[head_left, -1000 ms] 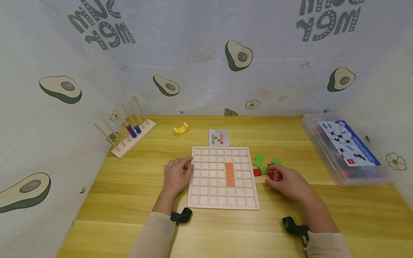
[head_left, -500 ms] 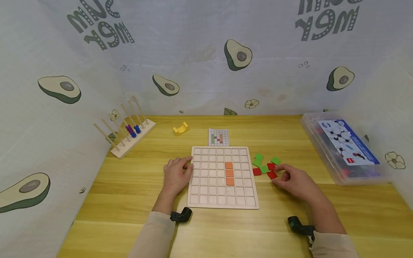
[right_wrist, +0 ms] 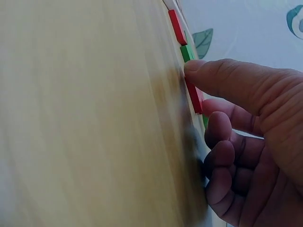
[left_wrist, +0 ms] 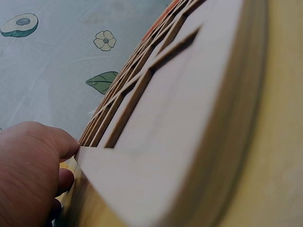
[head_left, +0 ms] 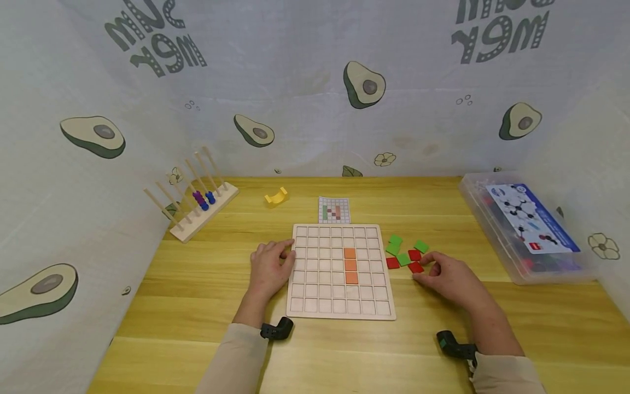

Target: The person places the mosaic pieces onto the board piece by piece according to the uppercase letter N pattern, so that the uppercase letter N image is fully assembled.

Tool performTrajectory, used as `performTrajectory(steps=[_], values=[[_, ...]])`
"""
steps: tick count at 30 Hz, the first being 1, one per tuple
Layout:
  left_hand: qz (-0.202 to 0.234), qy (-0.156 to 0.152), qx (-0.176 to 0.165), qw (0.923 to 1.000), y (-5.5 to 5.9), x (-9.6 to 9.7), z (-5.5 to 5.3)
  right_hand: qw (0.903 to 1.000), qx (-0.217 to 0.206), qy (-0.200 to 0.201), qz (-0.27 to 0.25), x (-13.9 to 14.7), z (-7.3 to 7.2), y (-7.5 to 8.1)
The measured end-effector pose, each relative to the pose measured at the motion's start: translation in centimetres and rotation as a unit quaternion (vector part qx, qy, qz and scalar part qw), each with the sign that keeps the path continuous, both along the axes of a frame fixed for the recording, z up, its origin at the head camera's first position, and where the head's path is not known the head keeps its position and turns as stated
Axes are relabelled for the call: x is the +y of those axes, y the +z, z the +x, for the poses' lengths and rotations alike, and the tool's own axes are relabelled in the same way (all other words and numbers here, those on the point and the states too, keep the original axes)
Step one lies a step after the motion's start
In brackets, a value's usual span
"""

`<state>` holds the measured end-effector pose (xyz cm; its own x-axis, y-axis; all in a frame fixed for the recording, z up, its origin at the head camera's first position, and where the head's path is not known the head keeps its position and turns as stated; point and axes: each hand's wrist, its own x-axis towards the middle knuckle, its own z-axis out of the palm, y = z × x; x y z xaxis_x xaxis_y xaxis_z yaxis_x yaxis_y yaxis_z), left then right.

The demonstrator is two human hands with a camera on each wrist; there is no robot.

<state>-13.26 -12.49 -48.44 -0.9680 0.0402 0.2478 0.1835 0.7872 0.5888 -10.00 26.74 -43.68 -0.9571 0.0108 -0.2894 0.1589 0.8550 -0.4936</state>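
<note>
A pale wooden grid board (head_left: 315, 308) lies in the middle of the table with three orange tiles (head_left: 350, 265) in one column. My left hand (head_left: 268, 266) rests beside its left edge, index finger and thumb touching it; in the left wrist view a fingertip meets the board's corner. Right of the board lie loose green tiles (head_left: 403, 259) and red tiles (head_left: 392, 263). My right hand (head_left: 449, 280) has its thumb and index finger at opposite edges of the nearest red tile (head_left: 416, 267), pinching it close to the table. In the right wrist view its other fingers curl inward.
A small card with a coloured grid pattern (head_left: 334, 210) lies behind the board. At the back left are a wooden peg stand (head_left: 204, 212) with beads and a yellow curved piece (head_left: 276, 197). A clear plastic box (head_left: 524, 227) occupies the right side.
My right hand has drawn back to the right from over the tiles, then edged slightly left to the nearest red tile. Both red tiles there are now uncovered. The left hand has stayed put.
</note>
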Motion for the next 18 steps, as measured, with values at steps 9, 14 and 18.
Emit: performTrajectory(steps=[9, 14, 18], values=[[0.001, 0.002, 0.001, 1.0000, -0.07, -0.03, -0.03, 1.0000, 0.008, 0.004, -0.003, 0.06, -0.09, -0.22], [-0.002, 0.002, 0.001, 1.0000, -0.24, -0.02, -0.10, 0.9999, 0.001, 0.003, -0.014, 0.13, -0.05, -0.08], [-0.002, 0.002, 0.001, 1.0000, -0.26, -0.01, -0.13, 0.9998, 0.001, 0.005, -0.018, 0.19, -0.01, -0.02]])
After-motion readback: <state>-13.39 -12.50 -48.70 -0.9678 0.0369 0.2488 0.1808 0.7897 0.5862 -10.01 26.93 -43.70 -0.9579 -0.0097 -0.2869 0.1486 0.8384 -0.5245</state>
